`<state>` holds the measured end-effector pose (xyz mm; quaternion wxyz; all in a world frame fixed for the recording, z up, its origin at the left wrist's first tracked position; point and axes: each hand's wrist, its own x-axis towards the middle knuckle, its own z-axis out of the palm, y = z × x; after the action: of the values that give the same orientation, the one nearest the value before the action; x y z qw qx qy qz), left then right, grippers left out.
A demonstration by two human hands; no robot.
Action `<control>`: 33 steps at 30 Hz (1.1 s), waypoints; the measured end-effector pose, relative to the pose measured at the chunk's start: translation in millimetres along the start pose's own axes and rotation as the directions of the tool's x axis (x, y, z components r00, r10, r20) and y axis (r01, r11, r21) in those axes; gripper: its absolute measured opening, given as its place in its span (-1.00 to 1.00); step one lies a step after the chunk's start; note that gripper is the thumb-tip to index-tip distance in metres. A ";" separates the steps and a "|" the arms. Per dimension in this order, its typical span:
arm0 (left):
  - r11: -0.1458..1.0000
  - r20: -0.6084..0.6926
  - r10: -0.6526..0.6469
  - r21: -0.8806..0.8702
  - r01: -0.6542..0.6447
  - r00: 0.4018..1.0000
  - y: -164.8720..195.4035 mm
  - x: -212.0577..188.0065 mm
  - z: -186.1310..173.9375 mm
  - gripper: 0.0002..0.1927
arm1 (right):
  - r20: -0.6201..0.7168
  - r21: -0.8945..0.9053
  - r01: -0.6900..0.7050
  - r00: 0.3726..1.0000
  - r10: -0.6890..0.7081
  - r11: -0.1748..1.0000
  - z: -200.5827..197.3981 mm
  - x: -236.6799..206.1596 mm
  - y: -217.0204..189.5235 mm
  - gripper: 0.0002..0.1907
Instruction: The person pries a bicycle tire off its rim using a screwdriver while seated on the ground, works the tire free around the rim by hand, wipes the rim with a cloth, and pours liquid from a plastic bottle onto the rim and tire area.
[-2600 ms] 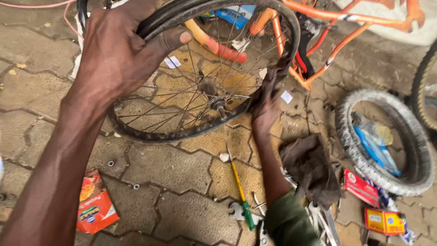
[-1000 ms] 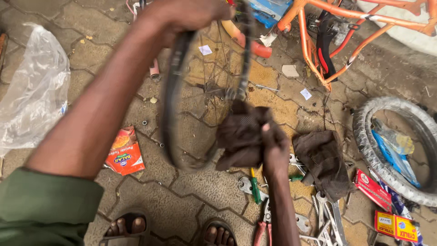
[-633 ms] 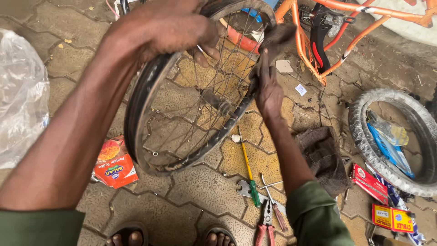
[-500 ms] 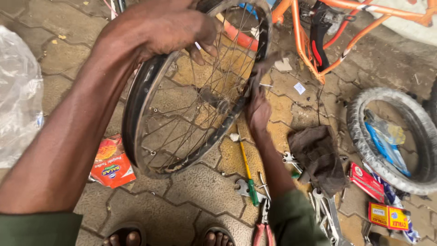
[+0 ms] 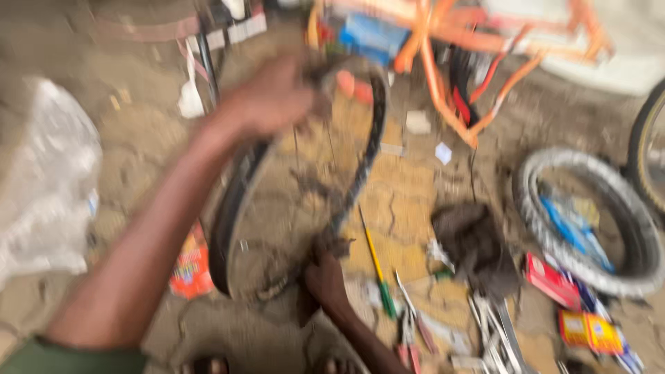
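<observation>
The view is blurred by motion. A spoked bicycle wheel (image 5: 291,208) with a black tyre stands tilted over the paving in front of me. My left hand (image 5: 273,97) grips the top of its rim. My right hand (image 5: 325,273) is low at the wheel's bottom edge, holding the rim or tyre there; the fingers are smeared and hard to read. A dark rag (image 5: 471,242) lies on the ground to the right of the wheel.
A yellow-and-green screwdriver (image 5: 376,266) and pliers (image 5: 409,325) lie by my right arm. An orange bicycle frame (image 5: 457,76) stands behind. A loose tyre (image 5: 589,221) holding small boxes lies at right, a clear plastic bag (image 5: 48,180) at left, an orange packet (image 5: 190,266) below the wheel.
The wheel has turned and tilted. My right hand has dropped from the rim's right side to its bottom edge. The camera has swung, blurring the view.
</observation>
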<state>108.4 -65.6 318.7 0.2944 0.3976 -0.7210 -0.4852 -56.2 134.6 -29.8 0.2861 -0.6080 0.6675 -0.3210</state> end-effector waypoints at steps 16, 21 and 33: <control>0.873 -0.306 0.458 0.329 -0.359 0.835 -24.6 -44.7 77.8 -0.23 | -0.083 -0.578 -0.099 0.995 0.063 0.810 -108.2 162.8 29.8 -0.66; 0.991 -0.297 -0.010 -0.134 -0.032 0.955 -10.7 8.6 64.3 -0.43 | -0.179 -0.450 -0.112 0.983 0.033 0.886 -70.4 143.3 22.1 -0.49; 0.902 -0.174 0.424 0.166 -0.398 0.889 -38.9 12.5 82.7 -0.48 | 0.329 0.525 -0.378 0.916 0.227 0.763 -132.9 26.3 -155.8 -0.58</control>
<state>46.2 -46.2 253.5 0.4376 0.3016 -0.7836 -0.3218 -63.5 110.6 175.2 0.5858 -0.4101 0.5869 -0.3797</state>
